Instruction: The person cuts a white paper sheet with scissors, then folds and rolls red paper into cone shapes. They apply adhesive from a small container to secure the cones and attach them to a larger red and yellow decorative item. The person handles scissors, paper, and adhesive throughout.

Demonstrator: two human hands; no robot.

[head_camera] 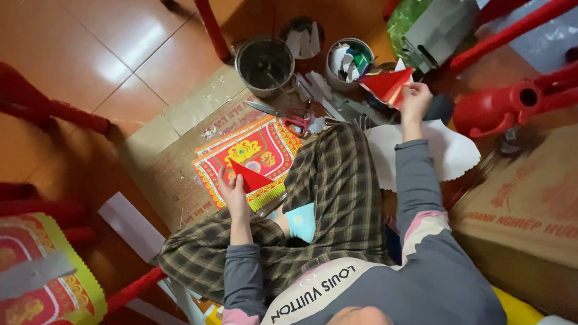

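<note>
A red paper triangle (250,177) is pinched in the left hand (232,194), fingers closed on its lower left edge. It is held just above a red and yellow patterned paper sheet (262,150) that lies on a flattened piece of brown cardboard (174,162) on the tiled floor (90,54). The triangle's point faces toward the person's plaid-trousered knee (337,174).

The right hand (415,99) is stretched out to the far side of that knee and grasps a bunch of red folded paper pieces (388,84), thumb and fingers clamped on their right end. Below its wrist a white paper sheet with a scalloped edge (451,153) lies on the floor, partly under the grey sleeve.

At the far edge of the cardboard, red-handled scissors (289,117) lie flat, blades pointing left. Just beyond them stands a metal can (265,63) with a dark inside, and beside it, to the right, a second can (349,60) stuffed with white and green paper scraps. Strips of white cut paper (319,87) lie between the cans and the scissors.

To the right a red plastic stool leg (500,108) lies on its side near a brown cardboard box (524,210). At the lower left corner of the view another patterned sheet (48,277) rests on the floor.
</note>
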